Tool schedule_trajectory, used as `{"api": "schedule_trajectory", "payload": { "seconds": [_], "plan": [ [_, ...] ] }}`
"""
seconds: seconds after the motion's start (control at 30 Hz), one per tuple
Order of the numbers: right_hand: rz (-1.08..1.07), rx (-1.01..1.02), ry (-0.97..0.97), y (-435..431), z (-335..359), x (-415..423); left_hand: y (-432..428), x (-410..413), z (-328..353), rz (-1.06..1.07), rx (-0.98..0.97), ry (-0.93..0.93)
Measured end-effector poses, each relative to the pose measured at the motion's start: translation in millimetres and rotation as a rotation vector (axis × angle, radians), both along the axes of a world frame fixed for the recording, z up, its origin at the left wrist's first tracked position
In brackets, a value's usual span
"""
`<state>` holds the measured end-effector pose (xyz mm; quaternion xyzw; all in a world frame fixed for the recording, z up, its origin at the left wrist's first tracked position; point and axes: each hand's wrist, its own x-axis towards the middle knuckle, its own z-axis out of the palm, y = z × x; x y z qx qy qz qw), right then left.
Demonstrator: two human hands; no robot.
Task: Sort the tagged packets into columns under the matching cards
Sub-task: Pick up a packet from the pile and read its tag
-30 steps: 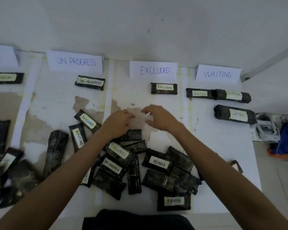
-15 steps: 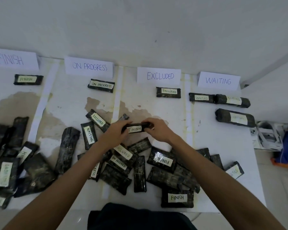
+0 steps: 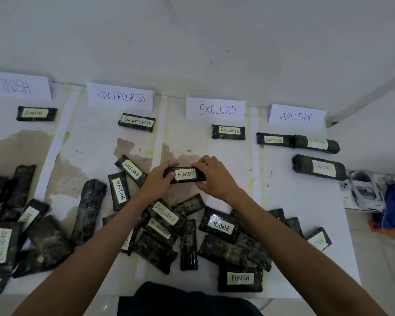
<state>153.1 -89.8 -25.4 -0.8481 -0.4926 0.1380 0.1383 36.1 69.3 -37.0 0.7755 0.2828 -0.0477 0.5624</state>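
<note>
The person is holding a dark packet tagged FINISH (image 3: pixel 185 174) between both hands: the left hand (image 3: pixel 155 182) is gripping its left end and the right hand (image 3: pixel 216 179) is pinching its right end, tag facing up. The packet is sitting level over the table (image 3: pixel 306 201), below the EXCLUDED card (image 3: pixel 216 109) and just beyond the unsorted pile (image 3: pixel 187 242). The FINISH card (image 3: pixel 18 86) is standing far to the left, with one sorted FINISH packet (image 3: pixel 36 113) lying under it.
</note>
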Motion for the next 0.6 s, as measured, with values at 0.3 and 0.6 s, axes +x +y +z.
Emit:
{"api": "schedule_trajectory", "payload": {
  "seconds": [0.3,0.6],
  "plan": [
    [0.026,0.107,0.053,52,7,-16,51,-37,18,0.043,0.442,0.006],
    [0.038,0.112,0.101,156,32,-63,163,-124,41,0.086,0.698,0.114]
  ]
}}
